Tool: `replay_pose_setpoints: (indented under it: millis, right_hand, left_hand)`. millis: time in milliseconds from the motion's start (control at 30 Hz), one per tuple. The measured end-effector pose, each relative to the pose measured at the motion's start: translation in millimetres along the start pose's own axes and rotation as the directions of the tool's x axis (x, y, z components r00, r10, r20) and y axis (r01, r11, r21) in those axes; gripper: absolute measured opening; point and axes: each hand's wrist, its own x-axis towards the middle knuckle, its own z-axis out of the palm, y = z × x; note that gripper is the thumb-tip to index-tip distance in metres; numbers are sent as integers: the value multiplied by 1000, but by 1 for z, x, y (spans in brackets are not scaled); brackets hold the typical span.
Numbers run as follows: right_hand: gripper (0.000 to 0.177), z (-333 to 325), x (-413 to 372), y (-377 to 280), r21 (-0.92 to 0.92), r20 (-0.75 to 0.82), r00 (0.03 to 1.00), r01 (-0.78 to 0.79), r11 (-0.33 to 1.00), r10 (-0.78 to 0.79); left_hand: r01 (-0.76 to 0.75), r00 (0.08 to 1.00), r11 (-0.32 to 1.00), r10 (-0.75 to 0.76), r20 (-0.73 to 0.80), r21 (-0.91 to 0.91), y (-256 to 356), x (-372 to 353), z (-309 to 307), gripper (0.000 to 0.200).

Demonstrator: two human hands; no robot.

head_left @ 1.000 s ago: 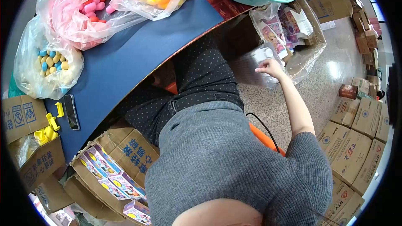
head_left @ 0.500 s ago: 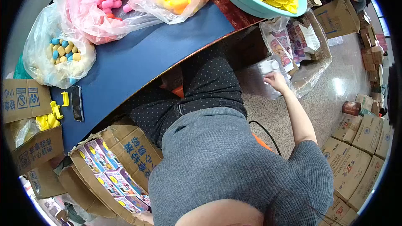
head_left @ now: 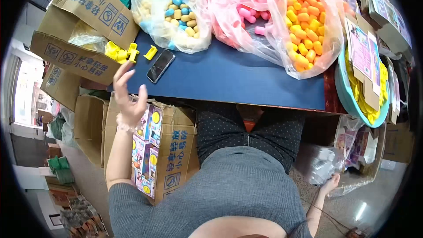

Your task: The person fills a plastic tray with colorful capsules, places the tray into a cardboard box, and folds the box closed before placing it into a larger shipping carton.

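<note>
My left hand point(head_left: 130, 101) is raised over the open carton of printed boxes point(head_left: 145, 150), near the table's left edge, its fingers apart and nothing in them. Just beyond its fingertips lie yellow plastic parts point(head_left: 116, 53) and a dark phone point(head_left: 161, 66). Low at the right, my right hand point(head_left: 329, 184) has its fingers closed at the edge of a clear plastic bag point(head_left: 318, 164) with clear pieces inside. That bag is beside a plastic-lined carton point(head_left: 368, 167) holding printed cards.
Bags of blue and beige pieces point(head_left: 180, 15), pink pieces point(head_left: 246, 13) and orange pieces point(head_left: 306, 31) stand along the back of the blue table point(head_left: 229, 72). A turquoise basin point(head_left: 346, 90) sits at the right, and an open carton point(head_left: 72, 57) at the left.
The view has swung left. My left hand has risen from beside the carton of printed boxes to above it. My right hand has moved to the lower edge of the clear bag.
</note>
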Motion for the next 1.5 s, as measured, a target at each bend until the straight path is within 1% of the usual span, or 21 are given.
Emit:
replay_pose_setpoints:
  millis: [167, 200, 267, 300, 400, 467, 500, 667, 700, 767, 900, 933, 967, 1000, 1033, 1067, 1100, 1200, 1333, 1400, 1500]
  right_hand:
    - [30, -61, 19, -134, -185, -53, 958, 268, 945, -282]
    - [26, -69, 27, -154, -23, -22, 975, 221, 975, -222]
    - [21, -77, 21, -223, 460, 413, 904, -99, 882, -114]
    - [17, -41, -2, -254, 551, 289, 948, -50, 833, -135]
    - [24, 56, -61, -301, 741, 390, 902, -188, 644, -185]
    - [21, 128, -83, -306, 702, 675, 634, -397, 591, -376]
    - [18, 163, -119, -341, 591, 794, 560, -618, 518, -238]
    - [9, 300, -204, -324, 312, 950, 307, -915, 257, -57]
    - [12, 308, -214, -317, 260, 962, 273, -921, 292, 3]
    - [20, 310, -223, -305, 234, 954, 283, -907, 350, 96]
    - [35, 295, -207, -309, -245, 948, 62, -481, 842, 311]
    - [34, 294, -201, -305, -326, 942, -19, -291, 899, 336]
    - [30, 293, -193, -307, -217, 969, -82, 164, 962, 232]
    - [30, 288, -191, -315, -224, 968, -81, 169, 960, 239]
    - [27, 282, -191, -327, 47, 998, -1, 592, 805, -57]
    - [24, 281, -192, -334, 220, 932, -69, 888, 404, -356]
    - [26, 285, -193, -338, 387, 786, -124, 863, 325, -606]
    - [42, 315, -192, -367, 425, 728, -314, 904, 42, -610]
    - [41, 339, -186, -350, 288, 790, -178, 953, 98, -587]
    - [54, 337, -186, -363, 207, 821, -109, 972, 114, -561]
    - [74, 332, -187, -403, 335, 759, -85, 901, 274, -646]
  left_hand:
    - [139, 982, 984, -122, 141, -113, -17, 34, 90, 29]
    - [138, 978, 987, -122, 167, -87, -32, 38, 108, 27]
    - [212, 956, 974, -191, 224, -74, -65, 52, 142, 27]
    - [131, 970, 991, -134, 201, 27, -86, 61, 162, 28]
    - [25, 977, 976, -70, 200, 219, -145, 87, 219, 34]
    - [85, 767, 880, -357, 533, 467, -179, 107, 241, 38]
    - [119, 648, 870, -433, 626, 479, -185, 118, 245, 42]
    - [119, 596, 886, -425, 682, 448, -197, 139, 237, 37]
    - [74, 742, 837, -410, 531, 542, -199, 136, 241, 37]
    - [-10, 714, 788, -425, 556, 616, -209, 135, 245, 34]
    - [-180, 624, 654, -502, 599, 735, -191, 146, 253, 25]
    - [-162, 618, 663, -509, 598, 731, -187, 152, 254, 27]
    - [-137, 566, 678, -545, 618, 722, -184, 158, 252, 28]
    - [-109, 514, 689, -578, 634, 716, -176, 165, 248, 29]
    - [-19, 474, 663, -653, 591, 748, -176, 172, 254, 33]
    - [-13, 474, 663, -655, 588, 749, -186, 174, 258, 33]
    - [-28, 487, 668, -641, 593, 744, -202, 173, 264, 33]
    - [-42, 563, 705, -568, 600, 708, -212, 172, 247, 32]
    - [224, 869, 933, -323, 376, 283, -154, 169, 188, 29]
    - [535, 811, 833, -461, 360, -140, -70, 158, 153, 32]
    - [425, 892, 743, -245, 380, -517, 8, 99, 146, 28]
